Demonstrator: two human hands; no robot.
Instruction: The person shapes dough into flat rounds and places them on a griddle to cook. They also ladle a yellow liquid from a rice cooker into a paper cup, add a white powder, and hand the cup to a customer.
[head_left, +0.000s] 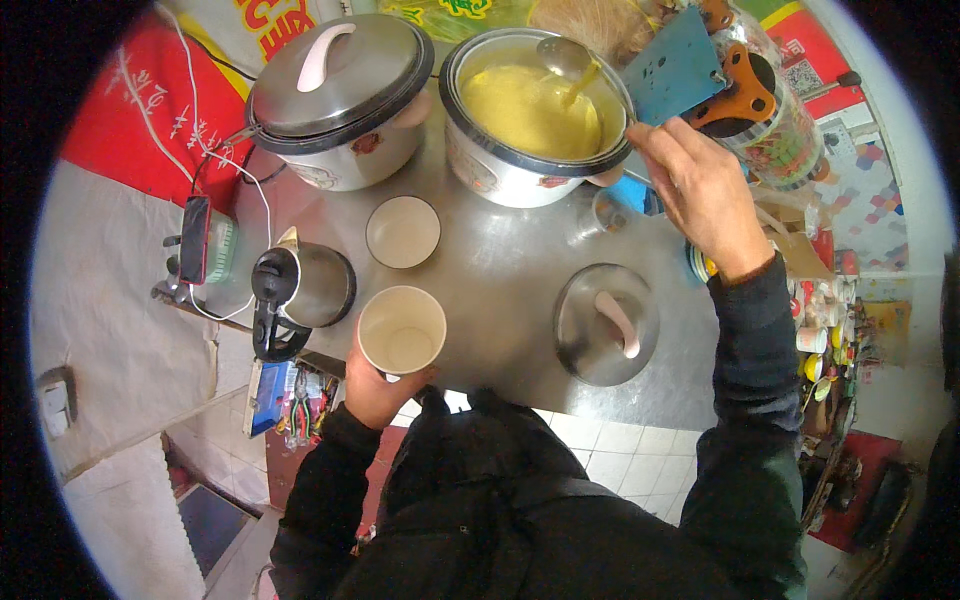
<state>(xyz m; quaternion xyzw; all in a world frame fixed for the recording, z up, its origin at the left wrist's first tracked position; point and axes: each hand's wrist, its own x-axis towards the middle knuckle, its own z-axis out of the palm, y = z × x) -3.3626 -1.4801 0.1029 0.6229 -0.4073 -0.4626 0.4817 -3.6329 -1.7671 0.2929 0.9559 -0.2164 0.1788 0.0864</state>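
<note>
My left hand (381, 390) holds an empty-looking paper cup (402, 330) upright at the near edge of the steel table (495, 300). A second pale round cup or bowl (403, 232) stands just beyond it. My right hand (697, 180) grips the handle of a metal ladle (566, 58) at the right rim of the open rice-cooker-style pot (517, 176). The ladle's bowl is over the yellow soup or porridge (525, 112), with some yellow food hanging beside it. A steel lid with a pink handle (607, 326) lies on the table at the right.
A lidded cooker (341, 94) stands at the back left. Nearer are a steel kettle (319, 289) and a phone (196, 240) on a white cable. A small clear cup (611, 212) and a blue plate-like panel (671, 67) with orange-handled parts are at the right.
</note>
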